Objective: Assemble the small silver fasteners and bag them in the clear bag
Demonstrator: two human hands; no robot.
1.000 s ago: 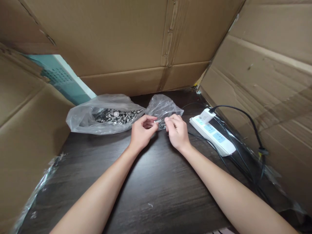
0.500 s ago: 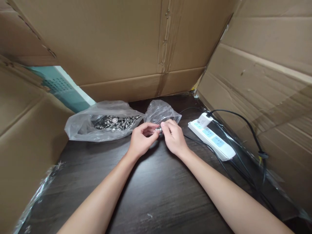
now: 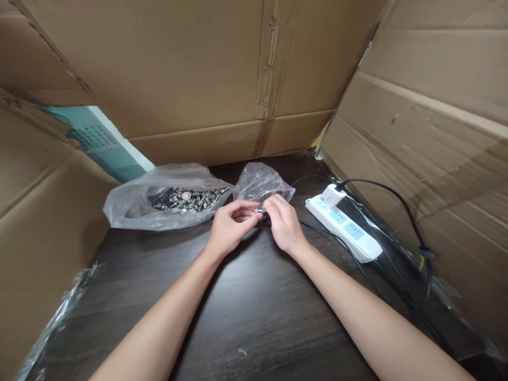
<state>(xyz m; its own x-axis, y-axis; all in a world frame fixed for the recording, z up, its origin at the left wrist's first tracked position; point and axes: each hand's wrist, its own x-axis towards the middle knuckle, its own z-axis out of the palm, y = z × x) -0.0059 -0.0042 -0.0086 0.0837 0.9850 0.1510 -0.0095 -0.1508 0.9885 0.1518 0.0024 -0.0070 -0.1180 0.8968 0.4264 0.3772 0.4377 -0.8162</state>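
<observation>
Left hand (image 3: 228,228) pinches a small metal part (image 3: 260,210) between thumb and fingers; right hand (image 3: 284,225) grips its other end. Part is up over the dark surface (image 3: 238,301), in front of the crumpled clear bag (image 3: 260,180). Open plastic bag (image 3: 125,209) of loose metal pieces (image 3: 192,199) sits left, white power strip (image 3: 353,233) right.

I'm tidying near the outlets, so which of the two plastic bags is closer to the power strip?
The smaller plastic bag, just beyond the right hand's fingers; the larger bag lies farther left, its heap of metal parts showing.
</observation>
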